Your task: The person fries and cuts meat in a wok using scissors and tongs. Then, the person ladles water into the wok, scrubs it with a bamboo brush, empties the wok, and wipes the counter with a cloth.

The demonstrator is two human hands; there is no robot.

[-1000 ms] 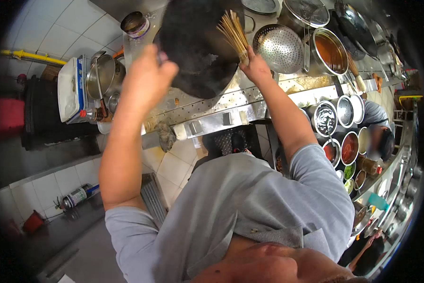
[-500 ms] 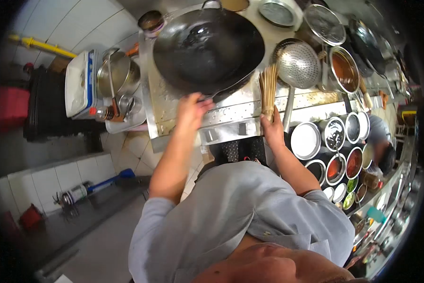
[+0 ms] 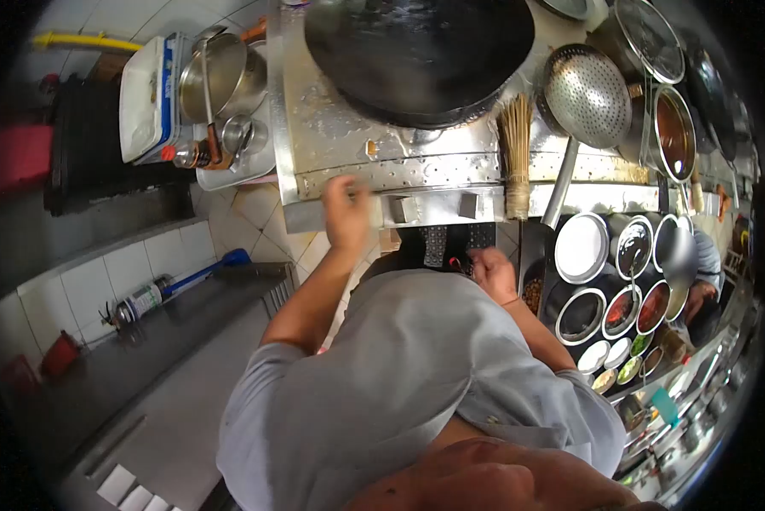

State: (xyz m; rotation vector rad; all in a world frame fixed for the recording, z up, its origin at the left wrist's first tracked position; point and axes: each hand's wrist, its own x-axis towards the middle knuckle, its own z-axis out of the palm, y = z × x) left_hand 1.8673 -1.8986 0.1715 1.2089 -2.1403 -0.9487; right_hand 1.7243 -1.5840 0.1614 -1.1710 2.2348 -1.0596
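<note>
My left hand (image 3: 346, 213) is at the front edge of the steel stove (image 3: 340, 183), beside a control knob (image 3: 403, 209). Its fingers are smeared by motion, so a grip cannot be made out. Close to my waist, my right hand (image 3: 493, 272) has its fingers curled in; what they hold, if anything, is hidden. A small red object (image 3: 456, 266) shows just left of it. The bamboo wok brush (image 3: 517, 162) rests on the stove's front rim, touched by neither hand. Behind it on the stove sits a large black wok (image 3: 421, 64).
A perforated ladle (image 3: 588, 95) lies right of the brush, near a pot of brown sauce (image 3: 674, 132). Several seasoning containers (image 3: 581, 247) stand at right, with another person (image 3: 707, 264) beyond. A metal pot (image 3: 220, 78) is at left, above a steel counter (image 3: 169, 366).
My right hand has let go of the bamboo brush and drawn back to my waist. My left hand has left the wok's rim for the stove's front edge. The view has shifted.
</note>
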